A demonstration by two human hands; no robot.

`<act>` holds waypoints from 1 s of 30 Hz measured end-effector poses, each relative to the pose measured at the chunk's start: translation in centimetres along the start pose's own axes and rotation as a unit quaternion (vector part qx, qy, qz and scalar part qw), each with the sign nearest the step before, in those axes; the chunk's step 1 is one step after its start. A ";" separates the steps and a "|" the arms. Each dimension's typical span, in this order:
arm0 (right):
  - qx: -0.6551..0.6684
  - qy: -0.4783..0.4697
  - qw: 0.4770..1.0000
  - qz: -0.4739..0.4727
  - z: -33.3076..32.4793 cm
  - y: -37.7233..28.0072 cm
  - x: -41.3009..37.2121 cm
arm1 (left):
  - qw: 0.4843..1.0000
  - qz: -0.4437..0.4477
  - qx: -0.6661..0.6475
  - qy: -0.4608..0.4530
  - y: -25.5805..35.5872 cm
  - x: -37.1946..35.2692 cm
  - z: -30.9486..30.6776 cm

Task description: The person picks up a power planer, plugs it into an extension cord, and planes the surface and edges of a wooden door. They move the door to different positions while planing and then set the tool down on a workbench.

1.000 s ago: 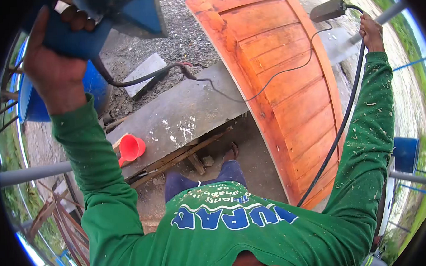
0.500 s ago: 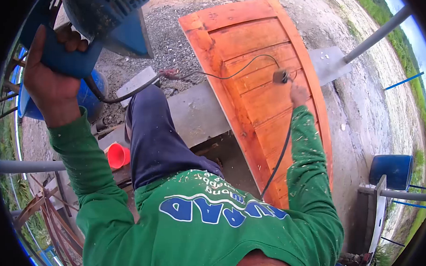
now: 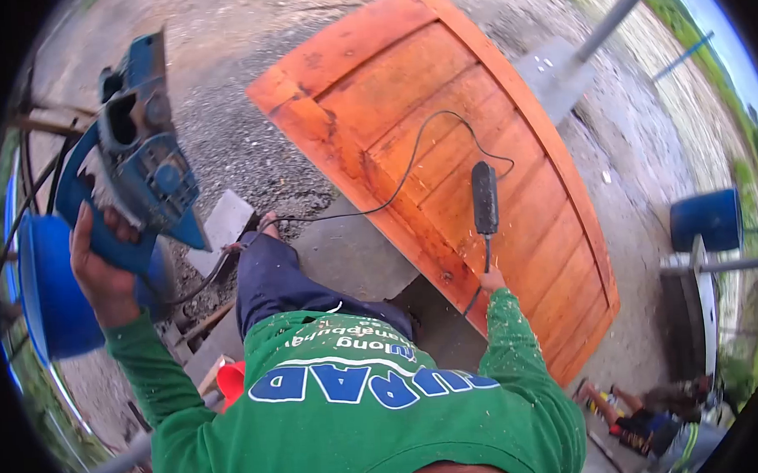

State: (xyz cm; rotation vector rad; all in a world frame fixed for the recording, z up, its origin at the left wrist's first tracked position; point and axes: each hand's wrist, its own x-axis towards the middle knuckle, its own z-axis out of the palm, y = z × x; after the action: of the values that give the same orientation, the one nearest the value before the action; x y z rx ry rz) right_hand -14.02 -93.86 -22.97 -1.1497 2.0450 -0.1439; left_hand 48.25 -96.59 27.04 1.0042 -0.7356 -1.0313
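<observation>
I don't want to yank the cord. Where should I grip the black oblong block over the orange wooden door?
Grip the black oblong plastic block across its narrow width, fingers on its two long sides, coming from above. It is long and slim, lengthwise over the orange wooden door; the right hand holds only its thin black cord.

L hand (image 3: 101,274) up, R hand (image 3: 492,280) fwd, fisted
</observation>
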 end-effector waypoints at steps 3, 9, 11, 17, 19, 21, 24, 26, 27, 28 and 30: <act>-0.189 -0.005 0.981 -0.044 2.0 -10.7 -1.7 | 0.999 -0.022 0.024 -0.019 -2.7 8.8 -4.1; -0.176 0.166 0.882 -0.405 11.2 -48.8 5.9 | 0.996 -0.071 0.050 -0.037 -8.0 27.1 -14.3; -0.426 0.352 0.773 -0.312 16.7 -54.1 7.8 | 0.993 -0.083 0.085 -0.019 -8.5 32.9 -16.8; -0.557 0.298 0.729 -0.263 18.4 -52.8 10.1 | 0.977 -0.118 0.169 0.046 -6.2 40.9 -22.5; -0.576 0.303 0.720 -0.241 18.7 -52.4 10.6 | 0.975 -0.132 0.168 0.066 -5.1 42.2 -22.8; -0.536 0.223 0.786 -0.213 17.7 -54.4 10.1 | 0.973 -0.147 0.159 0.082 -4.1 42.9 -22.7; -0.308 -0.036 0.949 -0.056 13.2 -62.1 6.2 | 0.973 -0.163 0.146 0.071 -2.2 44.4 -21.5; -0.255 -0.075 0.964 0.013 12.7 -63.6 6.3 | 0.974 -0.170 0.140 0.056 -0.9 46.0 -19.9; -0.248 -0.079 0.965 0.034 12.8 -63.5 6.7 | 0.974 -0.172 0.138 0.050 -0.1 46.7 -19.2; -0.287 -0.055 0.956 0.041 14.1 -62.2 7.6 | 0.981 -0.158 0.105 0.032 0.7 47.2 -18.7; -0.405 0.022 0.913 0.048 18.9 -57.0 10.6 | 0.991 -0.126 0.037 -0.002 2.2 48.1 -17.8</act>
State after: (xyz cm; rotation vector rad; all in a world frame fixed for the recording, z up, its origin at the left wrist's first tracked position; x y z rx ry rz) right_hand 34.34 -130.58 -17.19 -1.5150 2.2532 0.8099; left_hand 81.69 -135.39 24.22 1.1798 -0.6653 -1.2321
